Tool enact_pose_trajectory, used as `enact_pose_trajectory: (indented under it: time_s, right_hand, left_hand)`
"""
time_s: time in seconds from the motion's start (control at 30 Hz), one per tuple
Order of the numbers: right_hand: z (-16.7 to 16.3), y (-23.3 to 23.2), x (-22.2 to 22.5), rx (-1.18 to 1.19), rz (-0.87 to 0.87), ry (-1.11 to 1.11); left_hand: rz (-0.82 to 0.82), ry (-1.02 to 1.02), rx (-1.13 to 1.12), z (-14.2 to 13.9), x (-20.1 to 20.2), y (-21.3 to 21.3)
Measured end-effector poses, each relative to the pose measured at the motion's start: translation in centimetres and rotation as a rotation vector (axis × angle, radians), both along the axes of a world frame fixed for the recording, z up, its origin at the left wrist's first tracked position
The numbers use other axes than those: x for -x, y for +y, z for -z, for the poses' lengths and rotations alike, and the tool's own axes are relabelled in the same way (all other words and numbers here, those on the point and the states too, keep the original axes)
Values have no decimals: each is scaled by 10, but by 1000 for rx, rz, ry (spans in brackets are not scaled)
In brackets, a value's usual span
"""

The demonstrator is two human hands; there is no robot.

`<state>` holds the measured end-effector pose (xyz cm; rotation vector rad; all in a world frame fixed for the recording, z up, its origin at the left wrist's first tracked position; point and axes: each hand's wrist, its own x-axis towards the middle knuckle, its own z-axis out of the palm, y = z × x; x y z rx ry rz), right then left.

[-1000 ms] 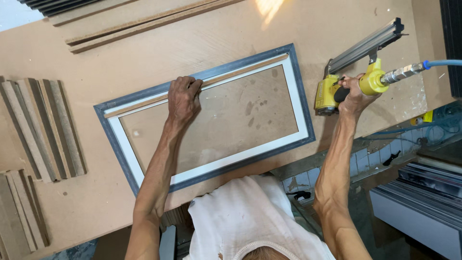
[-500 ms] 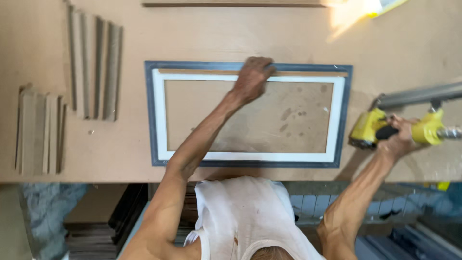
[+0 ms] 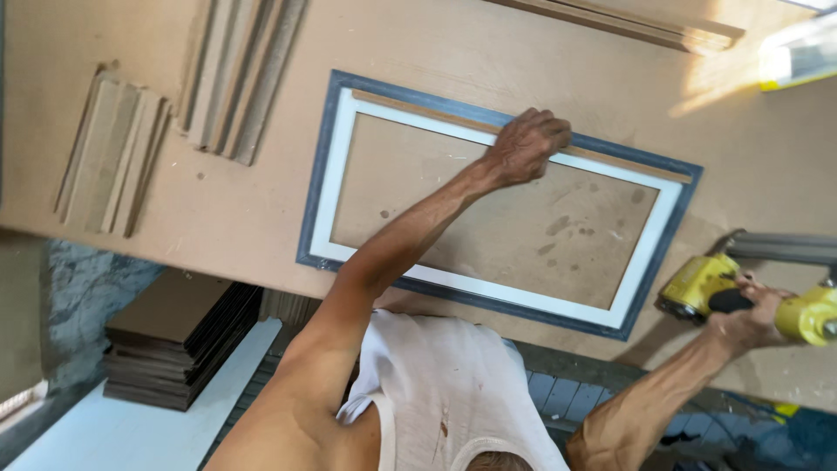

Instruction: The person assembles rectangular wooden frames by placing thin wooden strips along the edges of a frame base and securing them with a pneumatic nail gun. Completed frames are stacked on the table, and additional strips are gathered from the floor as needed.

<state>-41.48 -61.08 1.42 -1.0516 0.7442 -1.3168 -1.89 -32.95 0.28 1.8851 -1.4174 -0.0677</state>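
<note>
Brown fibreboard makes up the broad workbench top (image 3: 767, 157), its near edge cutting across the view above a tiled floor and the person's white vest. On it the left hand (image 3: 527, 144) presses down with fingers curled over the far long side of a rectangular picture frame with a blue-grey outer moulding and a white inner border (image 3: 324, 187), and the outstretched arm leans weight onto it, most likely so the frame stays flat and does not slide on the smooth board. A thin strip of bare wood (image 3: 427, 112) runs along the inside of that same far edge, right under the fingertips, which would explain why the hand sits there and not at a corner. The frame lies open-faced on the bench, tilted a little to the bench edge, with only the board showing through its middle (a few dark smudges mark it). The right hand (image 3: 751, 316) is clenched around the black grip of a yellow pneumatic nail gun (image 3: 697, 286), held just off the frame's right short end, its grey magazine pointing away to the right, so the tool is close but not touching the moulding. Farther out, loose brown moulding offcuts (image 3: 231, 74) lie in two bundles to the left, and a stack of dark flat boards (image 3: 179, 336) rests on the floor below.
</note>
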Motion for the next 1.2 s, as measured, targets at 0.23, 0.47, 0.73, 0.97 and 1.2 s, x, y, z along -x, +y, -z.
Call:
enact_pose_trajectory:
  time_s: [0.23,0.47,0.73,0.97,1.2]
  right_hand:
    - [-32,45,-5,82,39,202]
    - [-58,116,-77,-3,-250,183]
    - [-52,140,-118,-20,-362,222]
    - [-51,142,-115,-20,-323,167]
    - [-50,150,-114,-14,-361,195]
  left_hand:
    - [13,84,93,-23,13,-3]
    - [-17,81,52,-38,15,-1]
    - [-13,107,32,-22,14,-1]
    - [-16,84,48,-15,13,-4]
    - [1,84,32,-11,14,-6]
